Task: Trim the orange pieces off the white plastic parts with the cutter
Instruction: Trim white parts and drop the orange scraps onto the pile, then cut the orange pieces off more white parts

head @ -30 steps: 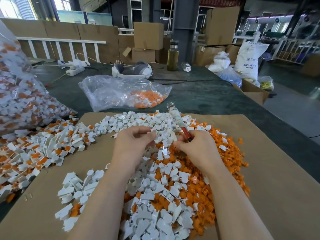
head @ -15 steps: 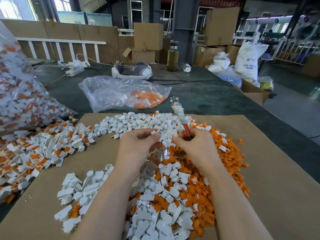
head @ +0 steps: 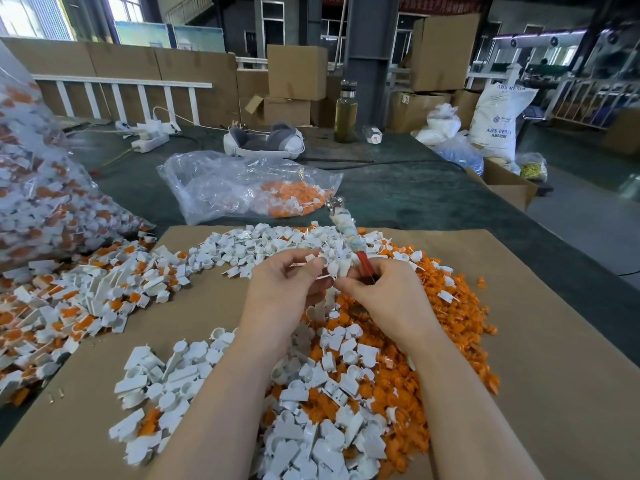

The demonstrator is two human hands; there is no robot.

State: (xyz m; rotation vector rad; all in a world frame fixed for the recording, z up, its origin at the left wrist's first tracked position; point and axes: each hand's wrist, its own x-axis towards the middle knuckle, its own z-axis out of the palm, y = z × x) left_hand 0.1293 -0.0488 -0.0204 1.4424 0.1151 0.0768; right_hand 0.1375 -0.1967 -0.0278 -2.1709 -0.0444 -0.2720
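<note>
Heaps of loose white parts point(head: 313, 441) and orange offcuts point(head: 446, 327) crowd the cardboard sheet point(head: 554, 358) beneath both hands. The left hand point(head: 287, 292) pinches a small white plastic part point(head: 330, 270); beside it, touching, the right hand point(head: 384, 296) grips the red-handled cutter point(head: 349, 233), its tape-wrapped shaft pointing away.

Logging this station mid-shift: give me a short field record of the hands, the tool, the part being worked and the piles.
left hand: pinches a white plastic part
right hand: holds the cutter, red handle in its grip, wrapped end pointing up and away
surface: cardboard sheet on a green table
centre pile: loose white and orange pieces, mixed
left pile: white parts with orange still attached
behind: clear bag holding orange pieces
</note>
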